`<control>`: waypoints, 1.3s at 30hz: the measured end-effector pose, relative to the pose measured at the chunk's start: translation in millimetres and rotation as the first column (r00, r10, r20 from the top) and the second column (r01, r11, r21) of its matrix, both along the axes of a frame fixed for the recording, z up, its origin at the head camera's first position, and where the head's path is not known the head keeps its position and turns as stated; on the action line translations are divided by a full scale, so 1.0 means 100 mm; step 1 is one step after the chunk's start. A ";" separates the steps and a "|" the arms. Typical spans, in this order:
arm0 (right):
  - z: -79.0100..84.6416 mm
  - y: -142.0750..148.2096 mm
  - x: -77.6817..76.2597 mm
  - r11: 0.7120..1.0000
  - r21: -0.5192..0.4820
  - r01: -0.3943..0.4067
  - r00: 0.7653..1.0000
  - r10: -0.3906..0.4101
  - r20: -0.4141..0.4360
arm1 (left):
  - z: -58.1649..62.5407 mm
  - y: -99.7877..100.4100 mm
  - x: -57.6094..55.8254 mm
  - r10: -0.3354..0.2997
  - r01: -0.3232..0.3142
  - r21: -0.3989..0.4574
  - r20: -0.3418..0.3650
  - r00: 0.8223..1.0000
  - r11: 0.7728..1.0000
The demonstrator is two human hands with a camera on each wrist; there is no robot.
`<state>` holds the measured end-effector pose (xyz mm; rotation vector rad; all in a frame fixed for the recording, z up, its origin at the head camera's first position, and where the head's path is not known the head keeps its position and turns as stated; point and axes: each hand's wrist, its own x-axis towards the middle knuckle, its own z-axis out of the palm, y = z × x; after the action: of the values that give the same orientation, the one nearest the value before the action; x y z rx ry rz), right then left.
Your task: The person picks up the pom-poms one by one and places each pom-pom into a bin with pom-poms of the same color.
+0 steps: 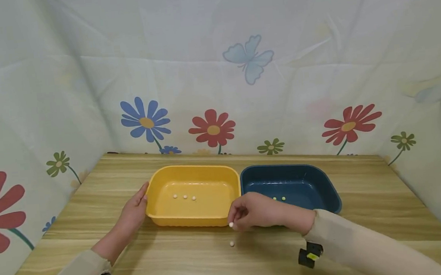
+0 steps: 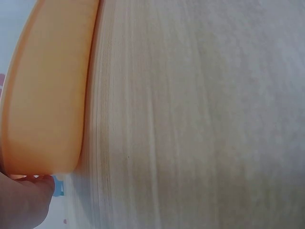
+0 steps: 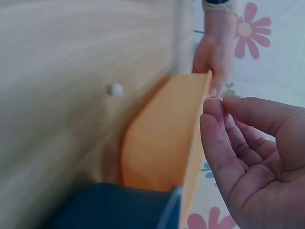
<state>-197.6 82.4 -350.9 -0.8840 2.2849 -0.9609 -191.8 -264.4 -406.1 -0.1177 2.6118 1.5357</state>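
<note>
At the left end of the yellow basin (image 1: pixel 196 222), my left hand (image 1: pixel 133 210) holds the rim and outer wall; its far fingers are partly hidden. Inside the basin, 3 small white balls (image 1: pixel 185 197) lie in a row. My right hand (image 1: pixel 255 211) is over the near right corner of that basin, pinching a small white ball (image 1: pixel 231 224) between thumb and fingertip. Another white ball (image 1: pixel 232 243) lies on the table just below that hand, and the right wrist view shows this loose ball (image 3: pixel 115 89) too.
A dark blue basin (image 1: pixel 325 189) stands against the yellow one's right side, partly covered by my right forearm. Small yellow-green balls (image 1: pixel 283 198) show inside it. Both basins are on a wood-grain table (image 1: pixel 176 262), with a flowered curtain (image 1: pixel 299 105) behind.
</note>
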 end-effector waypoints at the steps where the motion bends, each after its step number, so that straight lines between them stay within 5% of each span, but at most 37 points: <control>1: 0.04 -0.01 -0.03 1.000 -0.006 0.000 1.000 0.000 0.015 | 0.00 0.00 0.00 0.000 0.000 -0.001 0.000 1.000 1.000; 16: 0.47 -0.29 -0.51 0.998 0.063 0.012 0.994 -0.019 0.111 | 0.00 0.00 -0.01 -0.004 0.004 0.026 0.015 1.000 1.000; 30: 0.57 -0.63 -0.91 0.983 0.177 -0.053 0.994 0.035 0.103 | -0.02 -0.01 -0.02 -0.017 0.017 0.023 -0.007 1.000 1.000; 39: 0.51 -0.80 -1.18 0.973 0.198 -0.116 0.971 0.069 0.229 | -0.02 -0.01 -0.02 -0.011 0.011 0.029 -0.017 1.000 1.000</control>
<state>-315.6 2.6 -300.0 -0.7476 2.0895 -0.7220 -194.2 -265.1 -408.3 -0.0882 2.5976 1.5767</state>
